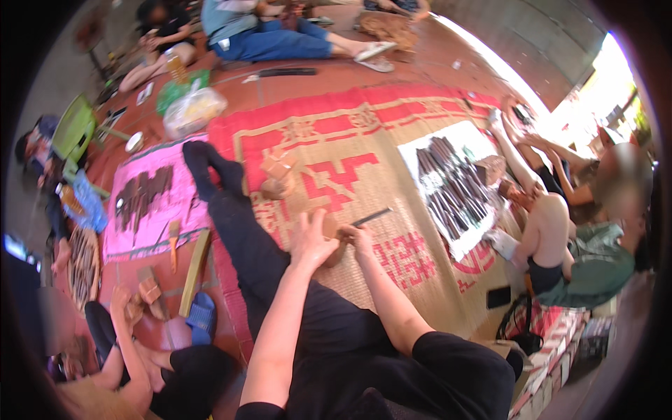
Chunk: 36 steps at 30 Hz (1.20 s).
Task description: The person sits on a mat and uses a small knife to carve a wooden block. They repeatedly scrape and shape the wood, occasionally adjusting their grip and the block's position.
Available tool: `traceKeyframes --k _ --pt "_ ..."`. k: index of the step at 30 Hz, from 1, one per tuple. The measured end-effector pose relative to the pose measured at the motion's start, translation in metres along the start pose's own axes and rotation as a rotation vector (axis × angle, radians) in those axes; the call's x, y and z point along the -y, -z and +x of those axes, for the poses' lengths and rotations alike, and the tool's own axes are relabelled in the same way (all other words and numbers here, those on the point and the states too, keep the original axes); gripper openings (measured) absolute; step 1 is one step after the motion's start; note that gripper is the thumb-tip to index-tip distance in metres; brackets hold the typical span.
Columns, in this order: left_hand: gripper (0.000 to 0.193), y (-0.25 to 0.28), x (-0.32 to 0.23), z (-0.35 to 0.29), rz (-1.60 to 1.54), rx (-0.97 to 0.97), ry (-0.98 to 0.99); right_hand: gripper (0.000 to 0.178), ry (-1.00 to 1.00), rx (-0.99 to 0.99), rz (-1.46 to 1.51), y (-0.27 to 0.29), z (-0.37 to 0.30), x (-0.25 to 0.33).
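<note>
Over the woven mat, my left hand (313,240) is closed round a brown piece (332,253) that looks like wood; its shape is partly hidden by my fingers. My right hand (360,241) is closed on a thin dark carving tool (373,216), its shaft pointing away to the far right. The two hands are close together, with the right one touching or nearly touching the brown piece. Beyond them, near my outstretched leg (245,224), two more pale brown pieces (278,165) sit on the mat.
To the right, a white sheet (408,155) carries several dark tools (455,185); a pink cloth (192,161) on the left holds more, beside a brush (173,245). A wooden bar (194,271) and blue slipper (201,316) lie on the tiles. People sit around the red-bordered mat (392,168).
</note>
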State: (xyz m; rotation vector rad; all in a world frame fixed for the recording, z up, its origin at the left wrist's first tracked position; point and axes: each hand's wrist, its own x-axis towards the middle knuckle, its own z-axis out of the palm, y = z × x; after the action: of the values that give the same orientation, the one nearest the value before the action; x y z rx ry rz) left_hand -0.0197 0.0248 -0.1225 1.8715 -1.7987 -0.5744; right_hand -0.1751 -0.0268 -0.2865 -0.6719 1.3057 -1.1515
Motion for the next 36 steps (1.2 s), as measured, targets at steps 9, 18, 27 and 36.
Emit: traceKeyframes --k 9,18,27,36 --pt "0.068 0.007 0.000 0.000 0.016 0.054 0.022 0.014 -0.058 -0.104 0.122 -0.001 -0.014 0.019" --pt "0.067 0.000 -0.007 0.001 -0.012 0.025 -0.063 0.013 -0.078 -0.027 0.165 0.008 -0.004 -0.001" --pt "0.066 0.003 -0.009 0.000 0.002 0.050 -0.020 0.020 -0.052 -0.049 0.148 0.000 -0.009 0.003" --pt "0.064 0.001 0.000 0.002 0.013 0.015 -0.053 0.019 -0.107 -0.166 0.189 0.003 -0.002 0.015"
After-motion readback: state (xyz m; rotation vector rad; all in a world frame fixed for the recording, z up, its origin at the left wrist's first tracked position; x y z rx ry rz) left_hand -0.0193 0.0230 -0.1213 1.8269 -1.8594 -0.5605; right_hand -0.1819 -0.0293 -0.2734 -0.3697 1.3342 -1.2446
